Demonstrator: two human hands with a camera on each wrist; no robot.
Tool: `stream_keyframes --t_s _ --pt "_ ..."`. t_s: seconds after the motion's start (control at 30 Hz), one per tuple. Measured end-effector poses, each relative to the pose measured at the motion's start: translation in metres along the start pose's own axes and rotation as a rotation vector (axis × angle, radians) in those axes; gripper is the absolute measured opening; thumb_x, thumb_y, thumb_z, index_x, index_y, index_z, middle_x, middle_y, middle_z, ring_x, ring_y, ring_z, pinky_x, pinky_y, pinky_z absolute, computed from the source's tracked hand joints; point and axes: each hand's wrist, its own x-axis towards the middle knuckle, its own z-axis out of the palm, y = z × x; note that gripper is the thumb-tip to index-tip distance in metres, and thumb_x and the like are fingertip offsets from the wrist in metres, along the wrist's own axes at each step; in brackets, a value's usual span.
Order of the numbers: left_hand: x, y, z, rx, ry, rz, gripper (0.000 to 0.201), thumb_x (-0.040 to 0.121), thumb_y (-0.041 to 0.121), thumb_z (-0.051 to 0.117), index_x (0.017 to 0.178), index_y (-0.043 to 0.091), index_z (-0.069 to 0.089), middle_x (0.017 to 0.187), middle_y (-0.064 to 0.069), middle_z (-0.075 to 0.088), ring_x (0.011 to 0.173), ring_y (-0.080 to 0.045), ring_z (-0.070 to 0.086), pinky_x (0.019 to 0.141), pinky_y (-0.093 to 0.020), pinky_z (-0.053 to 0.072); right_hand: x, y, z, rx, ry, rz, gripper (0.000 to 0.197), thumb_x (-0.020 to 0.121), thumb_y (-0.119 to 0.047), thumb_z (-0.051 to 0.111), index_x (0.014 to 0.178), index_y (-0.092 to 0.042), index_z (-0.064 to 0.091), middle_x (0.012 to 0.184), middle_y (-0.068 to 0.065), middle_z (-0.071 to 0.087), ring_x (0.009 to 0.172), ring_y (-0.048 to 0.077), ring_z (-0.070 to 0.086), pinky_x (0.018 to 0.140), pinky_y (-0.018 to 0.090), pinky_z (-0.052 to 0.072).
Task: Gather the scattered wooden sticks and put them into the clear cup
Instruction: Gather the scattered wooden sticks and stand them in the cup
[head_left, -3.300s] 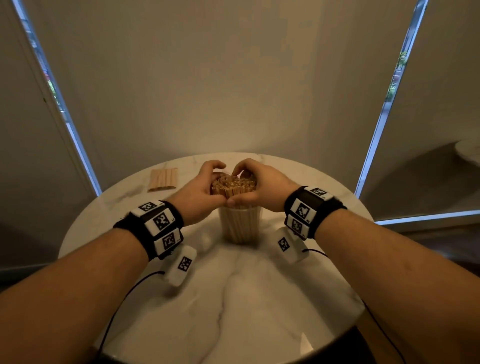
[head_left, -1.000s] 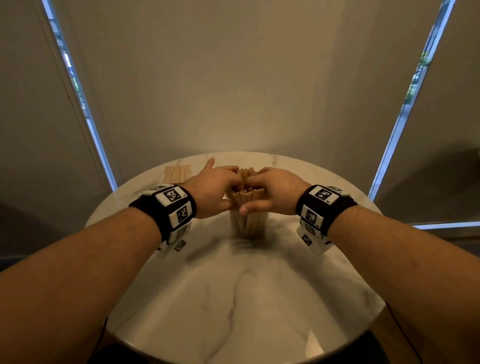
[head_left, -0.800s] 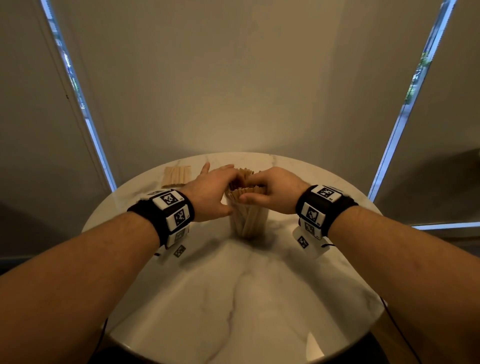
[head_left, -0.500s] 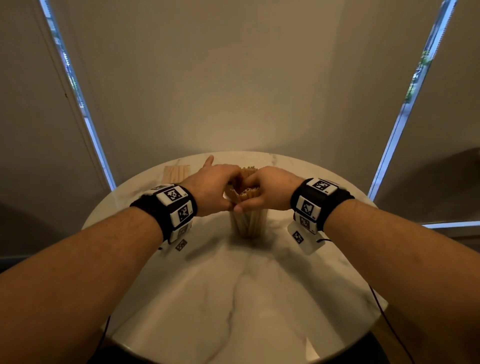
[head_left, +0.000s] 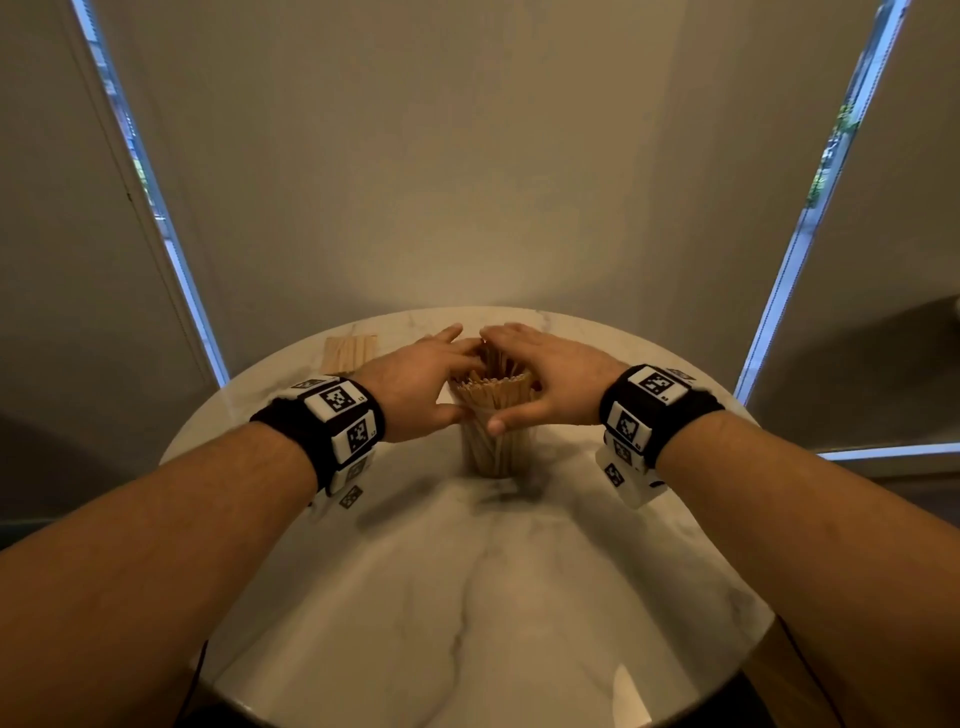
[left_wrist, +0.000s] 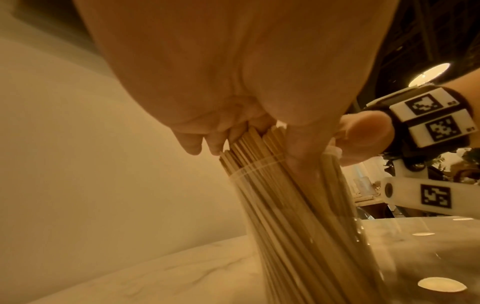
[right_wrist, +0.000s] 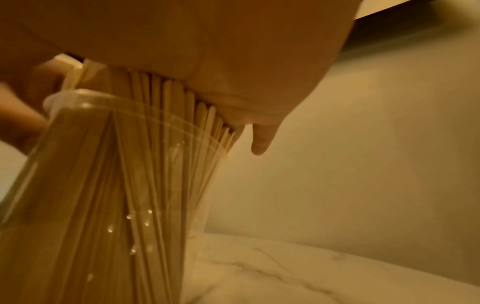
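Marble veined in grey makes up the round table (head_left: 483, 587) in front of us, set against drawn blinds with slivers of daylight at either side. On it stands the clear cup (head_left: 496, 447), upright and crammed with wooden sticks (head_left: 493, 387) whose tops rise above the rim.

We have our left hand (head_left: 415, 387) and our right hand (head_left: 550, 382) on either side of the bundle, fingers extended rather than clenched. The fingertips come close together over the far side of the stick tops, and each thumb lies against the near side of the cup just under the rim. We judge this as a corralling hold: the cup is so full that the sticks splay, and pressing them inward from both sides while bracing the cup helps them settle without tipping it. The wrist views show the stick ends lying against our palms and fingers, so the bundle sits directly between the two hands and below them.

A neat row of loose sticks (head_left: 350, 349) lies flat near the far left edge of the table, well apart from the cup and beyond our left hand, not yet gathered.
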Motion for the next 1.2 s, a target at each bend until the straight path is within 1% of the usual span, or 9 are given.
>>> stream_keyframes --t_s 0.1,0.17,0.27,0.43,0.5,0.6,0.87,1.03,1.2 --pt "-0.004 0.003 0.000 -0.069 0.063 0.003 0.081 0.088 0.039 0.079 0.157 0.026 0.039 0.165 0.005 0.036 0.153 -0.014 0.028 0.121 -0.032 0.030 0.002 0.001 -0.001 0.052 0.044 0.047 0.131 0.060 -0.093 0.064 0.164 -0.030 0.015 0.170 -0.006 0.023 0.154 0.015 0.025 0.124 0.038 0.027" --pt "-0.004 0.007 0.002 -0.074 0.071 0.041 0.066 0.089 0.030 0.078 0.149 0.027 0.051 0.155 0.005 0.050 0.140 -0.015 0.047 0.118 -0.035 0.036 0.004 0.001 -0.002 -0.040 -0.040 0.051 0.121 0.065 -0.086 0.069 0.162 -0.031 0.022 0.169 -0.006 0.026 0.150 0.018 0.033 0.122 0.039 0.032" --pt "0.001 0.008 -0.001 -0.024 0.032 0.004 0.044 0.093 0.016 0.072 0.135 0.025 0.063 0.141 0.005 0.063 0.128 -0.015 0.058 0.128 -0.044 0.017 0.009 0.001 -0.009 -0.130 -0.035 0.063 0.116 0.062 -0.088 0.069 0.159 -0.034 0.032 0.164 -0.006 0.036 0.145 0.021 0.041 0.117 0.044 0.038" --pt "0.007 0.003 -0.004 0.054 -0.050 -0.039 0.057 0.092 0.004 0.063 0.144 0.028 0.057 0.163 0.005 0.040 0.152 -0.014 0.032 0.128 -0.048 -0.002 0.006 0.000 -0.006 -0.138 0.032 -0.028 0.110 0.065 -0.075 0.078 0.156 -0.027 0.038 0.163 -0.004 0.036 0.151 0.019 0.026 0.122 0.041 0.031" --pt "0.005 0.005 0.001 0.058 -0.004 -0.012 0.055 0.094 0.023 0.065 0.147 0.029 0.052 0.162 0.005 0.041 0.156 -0.014 0.020 0.128 -0.050 -0.001 0.002 0.003 0.000 -0.045 0.151 -0.106 0.083 0.067 -0.073 0.078 0.134 -0.029 0.058 0.142 -0.005 0.054 0.133 0.017 0.045 0.111 0.041 0.043" --pt "0.002 0.011 0.011 0.166 0.040 -0.014 0.058 0.097 0.056 0.055 0.145 0.025 0.051 0.164 0.005 0.035 0.158 -0.019 0.011 0.128 -0.054 0.002 0.003 0.002 0.003 0.057 0.168 -0.090 0.062 0.070 -0.077 0.074 0.117 -0.039 0.058 0.108 -0.016 0.064 0.096 0.006 0.059 0.086 0.034 0.054" --pt "0.008 0.015 0.010 0.199 0.050 -0.031 0.046 0.102 0.040 0.053 0.145 0.024 0.051 0.165 0.006 0.032 0.158 -0.020 0.011 0.127 -0.056 0.001 0.012 0.003 0.006 0.210 0.015 -0.010 0.037 0.095 -0.059 0.060 0.119 -0.032 0.068 0.097 -0.010 0.066 0.084 0.008 0.060 0.076 0.030 0.043" --pt "0.008 0.018 0.012 0.053 0.187 -0.136 0.054 0.092 0.039 0.071 0.137 0.017 0.052 0.159 -0.003 0.041 0.155 -0.023 0.021 0.126 -0.051 0.017 0.011 0.002 0.010 0.167 0.090 -0.034 0.024 0.099 -0.050 0.061 0.116 -0.033 0.067 0.091 -0.006 0.066 0.079 0.008 0.055 0.085 0.030 0.035" --pt "0.012 0.017 0.015 0.165 0.038 -0.146 0.071 0.101 0.042 0.057 0.161 0.019 0.027 0.170 0.000 0.023 0.159 -0.021 0.008 0.128 -0.050 0.011 0.014 -0.006 0.007 0.080 0.057 -0.033 0.030 0.106 -0.043 0.051 0.130 -0.029 0.062 0.105 -0.006 0.071 0.100 0.014 0.063 0.121 0.045 0.018"
